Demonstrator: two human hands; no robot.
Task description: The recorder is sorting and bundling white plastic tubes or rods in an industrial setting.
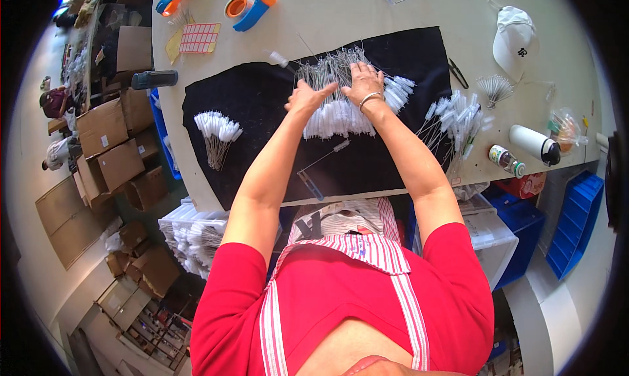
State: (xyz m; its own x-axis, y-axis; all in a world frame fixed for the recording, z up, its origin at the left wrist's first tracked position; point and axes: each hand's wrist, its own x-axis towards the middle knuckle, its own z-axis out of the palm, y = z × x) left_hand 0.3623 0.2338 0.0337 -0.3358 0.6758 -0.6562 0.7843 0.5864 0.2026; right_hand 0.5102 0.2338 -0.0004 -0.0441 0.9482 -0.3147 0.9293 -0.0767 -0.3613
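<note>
A black cloth covers the middle of the beige table. On it lies a wide row of white-tipped wire brushes, their metal stems pointing away from me. My left hand rests at the row's left edge, fingers together and pointing right. My right hand, with a bracelet on the wrist, lies flat on the stems with its fingers spread. A small bundle of the same brushes lies at the cloth's left. A loose heap of brushes lies at its right. One single brush lies near the front.
Tape dispensers, a sheet of red labels, a white cap, black scissors, a white bottle and a small bottle sit around the cloth. Cardboard boxes stand on the left, blue bins on the right.
</note>
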